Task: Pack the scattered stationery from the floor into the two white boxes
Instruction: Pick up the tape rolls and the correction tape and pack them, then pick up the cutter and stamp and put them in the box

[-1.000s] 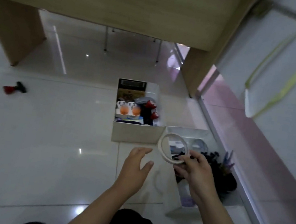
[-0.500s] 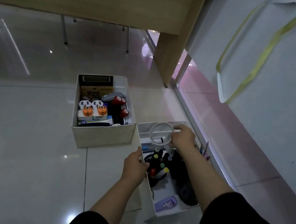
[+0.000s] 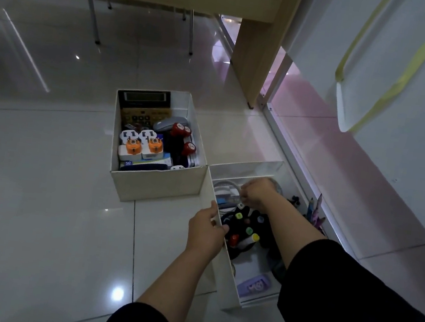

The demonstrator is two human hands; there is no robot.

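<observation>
1. White card forms both boxes. The far box point(image 3: 158, 186) sits at centre frame, and the near box point(image 3: 227, 284) runs from centre toward lower right, its far corner touching the other.
2. My right hand point(image 3: 256, 192) is inside the far end of the near box, fingers curled around a tape ring point(image 3: 225, 187), which is low among the contents there. I cannot tell whether the ring rests on anything.
3. My left hand point(image 3: 207, 231) grips the near box's left wall, thumb outside and fingertips over the rim, steadying it.
4. Near box contents: a cluster of markers point(image 3: 244, 231) standing caps-up at its middle and a purple case point(image 3: 254, 285) at its near end. Other dark items are too dim to name.
5. Far box contents: a calculator point(image 3: 145, 106), orange and white plugs point(image 3: 140, 144), a grey mouse point(image 3: 166, 125) and red-capped items point(image 3: 182, 136); it looks nearly full.
6. Risk, in my judgement: the ring may come to rest on edge against the markers and tip them as my wrist passes close over their caps.
7. Second risk: the thin wall may bow under my left hand's grip and shift the box against its neighbour.
8. No loose stationery shows on the tiled floor point(image 3: 39, 192) in this view.
</observation>
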